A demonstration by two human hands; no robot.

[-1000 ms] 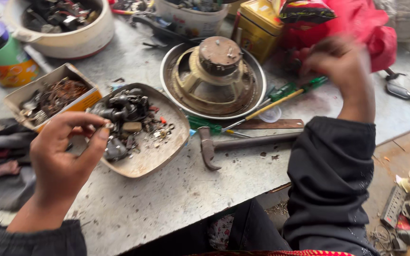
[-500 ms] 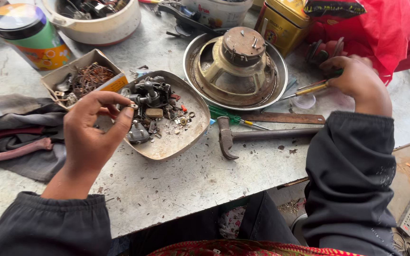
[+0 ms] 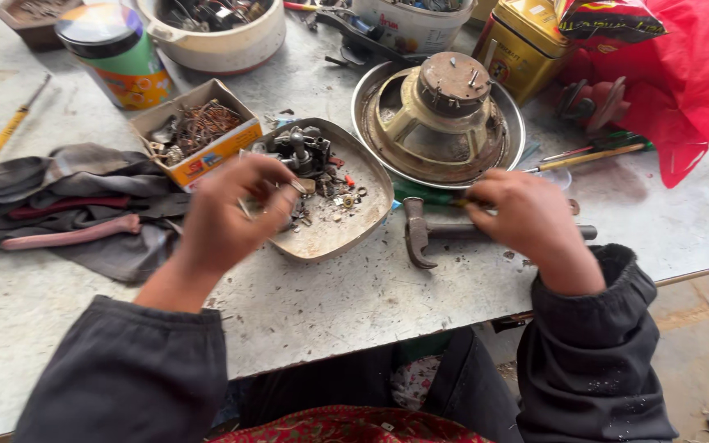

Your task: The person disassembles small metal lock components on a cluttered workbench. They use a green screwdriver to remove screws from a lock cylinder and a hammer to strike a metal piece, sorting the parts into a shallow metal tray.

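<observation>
My left hand [image 3: 227,215] hovers over the near left edge of a shallow metal tray [image 3: 334,234] of screws and small dark parts. Its fingers are curled and pinch a small metal part [image 3: 297,188]. My right hand [image 3: 527,220] lies over the handle of a claw hammer [image 3: 418,234] on the grey table. Its fingertips are pinched together just above the handle, at a thin tool with a green end [image 3: 408,194]. Whether it grips that tool is unclear.
A loudspeaker [image 3: 441,115] sits face down in a round metal pan [image 3: 367,102] behind the tray. A cardboard box of copper wire [image 3: 198,135], a can [image 3: 121,57], a white bowl [image 3: 227,41], a yellow tin [image 3: 523,49], a red bag [image 3: 683,82], a yellow-shafted screwdriver [image 3: 588,156] and a grey cloth [image 3: 67,205] lie around. The table edge [image 3: 420,332] is near me.
My right hand has come back from the screwdriver at the far right and now sits over the hammer handle. My left hand has moved over the tray's near edge, fingers still curled.
</observation>
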